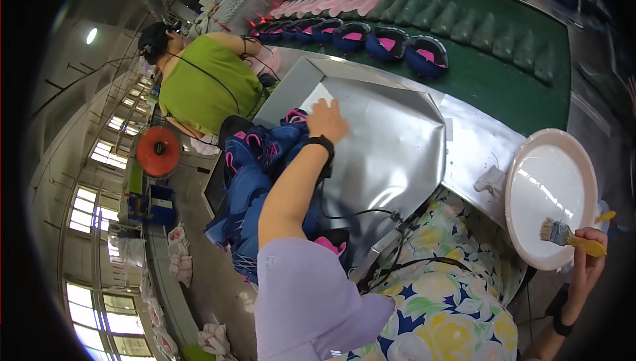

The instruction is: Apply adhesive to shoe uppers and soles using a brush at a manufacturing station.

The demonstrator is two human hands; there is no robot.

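Observation:
My right hand (pixel 585 261) grips a paintbrush (pixel 563 232) by its yellow handle. The bristles rest over the white liquid in a wide, pale bowl (pixel 512 212) at the right. My left hand (pixel 328 121) reaches over the near left part of a shiny sheet-metal tray (pixel 397 139). Its fingers are partly spread, and I see nothing in them. Just left of it lies a heap of blue shoe uppers (pixel 255 182) with pink loops and linings; my left forearm passes over part of the heap.
A green conveyor belt (pixel 464 69) beyond the tray carries rows of blue-and-pink uppers (pixel 391 43) and dark green shoe lasts (pixel 477 30). A co-worker in a green top (pixel 209 83) is at the far left. A red round fan (pixel 158 151) stands behind. A cable (pixel 358 215) crosses near my lap.

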